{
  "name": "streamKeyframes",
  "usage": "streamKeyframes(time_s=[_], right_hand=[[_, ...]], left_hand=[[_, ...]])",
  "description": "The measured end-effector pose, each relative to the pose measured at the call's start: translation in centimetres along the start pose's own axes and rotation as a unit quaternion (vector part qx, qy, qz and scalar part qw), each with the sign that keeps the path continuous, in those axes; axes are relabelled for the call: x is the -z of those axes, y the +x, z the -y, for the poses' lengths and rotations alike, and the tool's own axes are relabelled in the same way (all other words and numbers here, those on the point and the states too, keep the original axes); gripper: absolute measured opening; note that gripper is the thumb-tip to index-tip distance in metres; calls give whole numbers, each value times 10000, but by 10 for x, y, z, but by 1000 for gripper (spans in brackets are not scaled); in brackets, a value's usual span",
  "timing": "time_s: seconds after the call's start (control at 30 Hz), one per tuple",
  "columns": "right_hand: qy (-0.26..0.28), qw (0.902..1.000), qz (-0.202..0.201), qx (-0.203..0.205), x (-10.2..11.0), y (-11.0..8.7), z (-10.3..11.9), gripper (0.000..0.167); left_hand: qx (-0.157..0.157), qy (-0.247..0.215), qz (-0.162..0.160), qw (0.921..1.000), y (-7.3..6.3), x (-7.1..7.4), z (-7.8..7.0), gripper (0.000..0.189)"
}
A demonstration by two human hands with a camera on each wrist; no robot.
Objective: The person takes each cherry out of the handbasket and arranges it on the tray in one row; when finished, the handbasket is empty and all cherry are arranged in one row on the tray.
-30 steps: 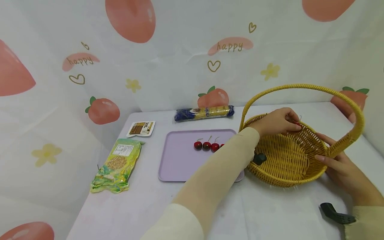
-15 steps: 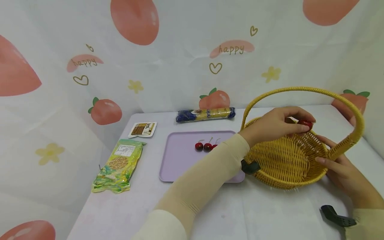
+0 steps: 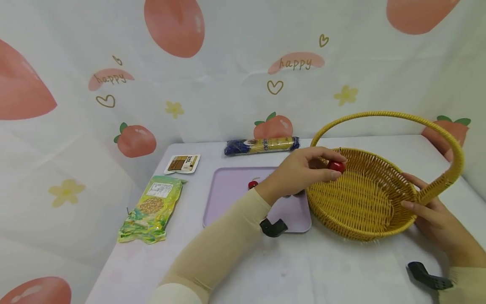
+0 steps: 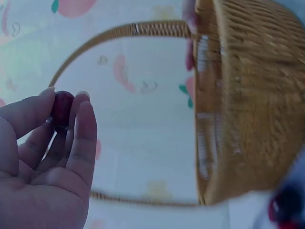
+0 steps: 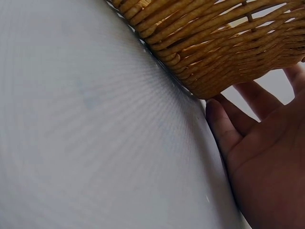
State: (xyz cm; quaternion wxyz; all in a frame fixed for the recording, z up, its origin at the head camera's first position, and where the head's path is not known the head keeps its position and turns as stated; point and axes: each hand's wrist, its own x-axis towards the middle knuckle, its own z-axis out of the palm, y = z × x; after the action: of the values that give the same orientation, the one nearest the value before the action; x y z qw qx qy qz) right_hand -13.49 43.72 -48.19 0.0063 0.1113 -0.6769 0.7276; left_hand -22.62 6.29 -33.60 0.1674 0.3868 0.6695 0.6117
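Observation:
In the head view my left hand [image 3: 294, 172] pinches a red cherry [image 3: 336, 166] between thumb and fingertips, above the near-left side of a yellow wicker basket [image 3: 353, 202]. The left wrist view shows the same cherry [image 4: 63, 110] at the fingertips, apart from the basket wall. My right hand [image 3: 436, 215] grips the basket's right rim by the foot of the handle, thumb over the rim. Its lower fingers reach under the basket wall [image 5: 224, 57] in the right wrist view. A purple tray [image 3: 224, 202] lies left of the basket; one cherry [image 3: 253, 184] shows on it, others are mostly behind my left hand.
The basket's tall arched handle [image 3: 383, 114] rises over its opening. Behind the tray lies a long blue and yellow packet [image 3: 262, 145]. At the table's left are a small white and brown packet [image 3: 183, 164] and a green and yellow bag [image 3: 153, 209]. A printed cloth hangs behind.
My left hand has moved left from the basket's far right side to its left side, with the cherry still pinched. The right hand has stayed at the rim.

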Motion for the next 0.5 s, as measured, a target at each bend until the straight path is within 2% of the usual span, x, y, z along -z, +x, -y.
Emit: streamKeyframes(time_s=[0.17,0.3,0.5], right_hand=[[-38,9999,-92,-56,-1,-1,0,73],[3,10000,-51,21,-2,-1,0,73],[-7,10000,-15,59,-2,-1,-1,72]], left_hand=[[222,248,-384,9987,-34,33,6,28],[336,448,-820,9951,-59,63,15,29],[985,609,-1484,9821,-96,105,38,32]])
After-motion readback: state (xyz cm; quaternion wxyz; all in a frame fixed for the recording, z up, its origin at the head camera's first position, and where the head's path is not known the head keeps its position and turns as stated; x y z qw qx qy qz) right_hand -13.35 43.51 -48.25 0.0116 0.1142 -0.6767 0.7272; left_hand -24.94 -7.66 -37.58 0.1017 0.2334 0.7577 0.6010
